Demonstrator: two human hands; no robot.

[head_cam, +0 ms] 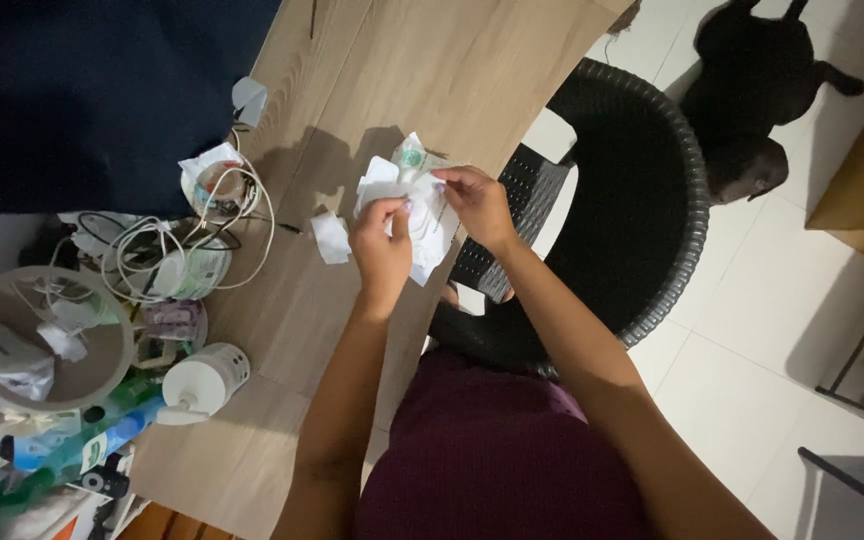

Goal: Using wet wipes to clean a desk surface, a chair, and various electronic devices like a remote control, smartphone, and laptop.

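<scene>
Paper (430,215) btwn both hands; pinched.

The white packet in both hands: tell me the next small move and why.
Probably pull the two hands apart to finish tearing it open. The left hand and right hand both pinch the white packet above the wooden table, and a torn white scrap already lies beside them, so the wrapper seems partly opened. What is inside cannot be told.

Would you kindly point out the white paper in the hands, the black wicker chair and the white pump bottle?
white paper (432,232), head view, lower sheet.
black wicker chair (652,150), head view, curved backrest.
white pump bottle (210,378), head view, body.
</scene>
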